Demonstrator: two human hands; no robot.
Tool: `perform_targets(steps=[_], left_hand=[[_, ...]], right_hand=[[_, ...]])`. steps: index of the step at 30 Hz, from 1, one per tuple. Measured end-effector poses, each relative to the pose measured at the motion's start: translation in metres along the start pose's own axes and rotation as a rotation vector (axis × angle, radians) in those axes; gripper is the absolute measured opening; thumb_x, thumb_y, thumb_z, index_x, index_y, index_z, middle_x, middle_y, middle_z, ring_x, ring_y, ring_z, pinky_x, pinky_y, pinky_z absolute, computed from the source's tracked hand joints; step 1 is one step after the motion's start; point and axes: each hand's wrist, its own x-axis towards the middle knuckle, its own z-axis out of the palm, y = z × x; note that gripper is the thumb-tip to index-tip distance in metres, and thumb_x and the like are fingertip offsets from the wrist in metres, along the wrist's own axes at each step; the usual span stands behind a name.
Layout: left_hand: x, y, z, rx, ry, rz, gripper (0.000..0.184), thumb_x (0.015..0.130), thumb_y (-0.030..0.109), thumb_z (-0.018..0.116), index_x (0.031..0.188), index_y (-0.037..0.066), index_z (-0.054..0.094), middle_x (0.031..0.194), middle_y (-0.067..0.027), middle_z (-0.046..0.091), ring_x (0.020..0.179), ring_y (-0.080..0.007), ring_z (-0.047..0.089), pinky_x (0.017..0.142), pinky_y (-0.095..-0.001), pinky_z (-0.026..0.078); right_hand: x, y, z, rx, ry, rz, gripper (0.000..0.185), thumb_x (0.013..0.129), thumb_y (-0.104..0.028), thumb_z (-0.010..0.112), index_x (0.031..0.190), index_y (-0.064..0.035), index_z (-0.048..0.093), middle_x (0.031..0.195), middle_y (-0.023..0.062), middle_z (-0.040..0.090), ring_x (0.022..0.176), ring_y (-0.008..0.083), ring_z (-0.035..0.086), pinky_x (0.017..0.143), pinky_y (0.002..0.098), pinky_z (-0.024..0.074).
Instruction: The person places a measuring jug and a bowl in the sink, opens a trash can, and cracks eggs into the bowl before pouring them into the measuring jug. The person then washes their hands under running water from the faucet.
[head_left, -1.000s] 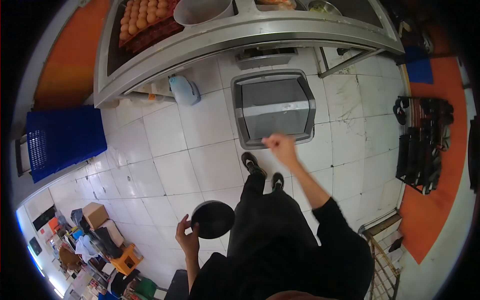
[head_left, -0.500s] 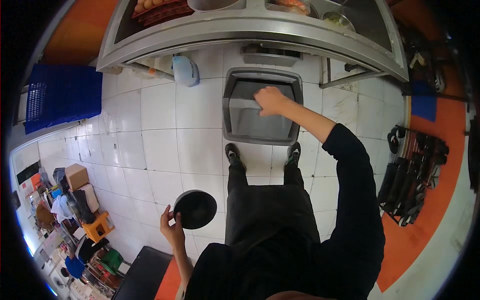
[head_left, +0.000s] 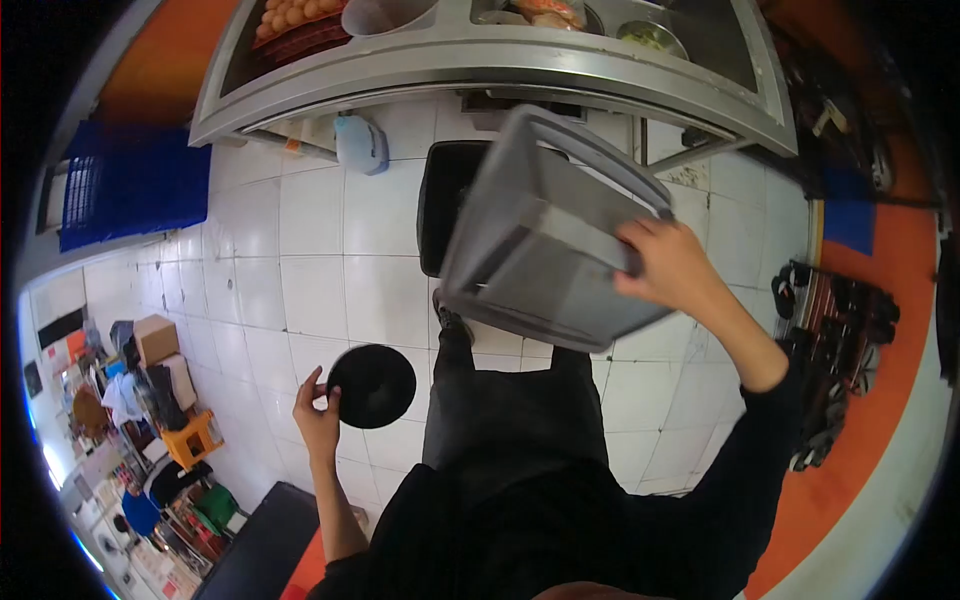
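My left hand [head_left: 318, 410] grips a round black bowl [head_left: 374, 388] by its rim, to the left of my legs. My right hand [head_left: 663, 268] is closed on the grey lid [head_left: 560, 285] of a trash bin and holds it raised and tilted in front of my legs. Partly covered by the lid, the dark open bin [head_left: 438, 205] stands on the floor just ahead of my feet. What lies inside it is too dark to make out.
A steel counter [head_left: 480, 68] runs ahead, carrying eggs [head_left: 295, 14], a metal bowl [head_left: 650, 38] and other food. Under it stands a plastic jug [head_left: 358, 146]. Blue crates [head_left: 135, 190] are at the left; a shoe rack [head_left: 832, 350] is at the right. Tiles [head_left: 310, 225] cover the floor.
My right hand has lifted the lid off the bin and swung it to the right, uncovering the bin's left side. My left hand and the bowl have shifted slightly left and forward.
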Motion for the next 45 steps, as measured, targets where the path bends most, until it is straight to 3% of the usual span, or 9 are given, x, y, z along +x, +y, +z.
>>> perform_targets(steps=[6,19,22,25,30,33,36,39,45], left_hand=[[-0.002,0.002,0.023,-0.03,0.014,-0.054,0.033,0.081,0.004,0.067,0.112,-0.003,0.06,0.087,-0.0078,0.064,0.083,-0.015,0.061,0.076,-0.0284,0.048],[-0.039,-0.018,0.115,-0.355,-0.053,-0.429,0.049,0.085,0.003,0.061,0.131,0.003,0.045,0.098,-0.0054,0.058,0.083,-0.013,0.06,0.067,-0.0258,0.052],[-0.061,-0.017,0.136,-0.49,-0.012,-0.596,0.046,0.084,0.003,0.063,0.128,0.008,0.048,0.093,-0.0017,0.056,0.082,-0.0108,0.058,0.059,-0.0244,0.053],[-0.073,0.004,0.143,-0.467,0.051,-0.727,0.047,0.085,0.005,0.062,0.129,0.008,0.046,0.101,-0.0054,0.059,0.089,-0.014,0.06,0.063,-0.0272,0.055],[-0.076,-0.002,0.118,-0.626,0.019,-0.745,0.051,0.083,0.012,0.065,0.13,0.006,0.047,0.114,-0.0064,0.059,0.096,-0.0181,0.06,0.077,-0.0328,0.052],[-0.062,0.016,0.072,-0.706,0.027,-0.696,0.059,0.082,0.006,0.067,0.135,0.005,0.041,0.098,-0.0057,0.054,0.087,-0.0171,0.061,0.067,-0.0322,0.057],[-0.05,0.005,0.028,-0.883,0.078,-0.56,0.055,0.081,0.0,0.065,0.132,0.006,0.046,0.085,0.0013,0.043,0.076,-0.0106,0.06,0.06,-0.0253,0.056],[-0.034,-0.023,-0.011,-0.967,0.072,-0.515,0.057,0.081,0.002,0.067,0.134,0.008,0.045,0.083,0.0023,0.043,0.075,-0.0084,0.056,0.051,-0.0201,0.046],[0.014,-0.058,-0.115,-1.034,-0.066,-0.4,0.071,0.08,0.01,0.07,0.141,0.011,0.034,0.095,-0.0035,0.049,0.094,-0.0158,0.059,0.067,-0.0279,0.054]], right_hand=[[-0.093,0.082,0.025,-0.075,-0.006,0.172,0.042,0.057,-0.025,0.073,0.088,-0.0005,0.06,0.086,0.0167,0.062,0.077,0.0335,0.063,0.07,0.0413,0.0519],[-0.096,0.388,0.332,-0.243,-0.61,0.333,0.055,0.064,-0.027,0.076,0.11,-0.0012,0.06,0.105,0.0156,0.064,0.1,0.0318,0.061,0.089,0.0395,0.049],[-0.087,0.421,0.381,-0.225,-0.631,0.4,0.053,0.066,-0.023,0.074,0.112,-0.0013,0.059,0.109,0.0165,0.062,0.104,0.0318,0.059,0.09,0.04,0.0486],[-0.089,0.442,0.451,-0.397,-0.204,0.473,0.049,0.07,-0.019,0.072,0.113,-0.0018,0.057,0.112,0.0177,0.06,0.108,0.0319,0.056,0.088,0.0395,0.0497],[-0.042,0.249,0.352,-0.109,-0.614,0.327,0.052,0.078,-0.02,0.069,0.124,-0.0018,0.052,0.109,0.0178,0.062,0.102,0.0284,0.06,0.078,0.0378,0.0527],[-0.018,0.074,0.265,0.698,-0.721,0.275,0.052,0.076,-0.027,0.073,0.121,-0.0047,0.058,0.088,0.0129,0.069,0.08,0.0217,0.066,0.075,0.0312,0.0507],[0.017,-0.087,0.238,1.11,-0.469,0.053,0.067,0.081,-0.021,0.074,0.137,-0.0104,0.04,0.113,0.015,0.059,0.099,0.0215,0.061,0.079,0.0337,0.0519],[0.068,-0.214,0.223,1.428,-0.658,0.086,0.09,0.082,-0.026,0.073,0.149,-0.0216,0.013,0.142,0.0189,0.03,0.119,0.0284,0.047,0.081,0.0361,0.0524],[0.143,-0.341,0.192,1.64,-0.793,0.17,0.077,0.086,-0.032,0.066,0.147,-0.0146,0.022,0.138,0.0093,0.042,0.119,0.0235,0.048,0.089,0.0407,0.0476]])
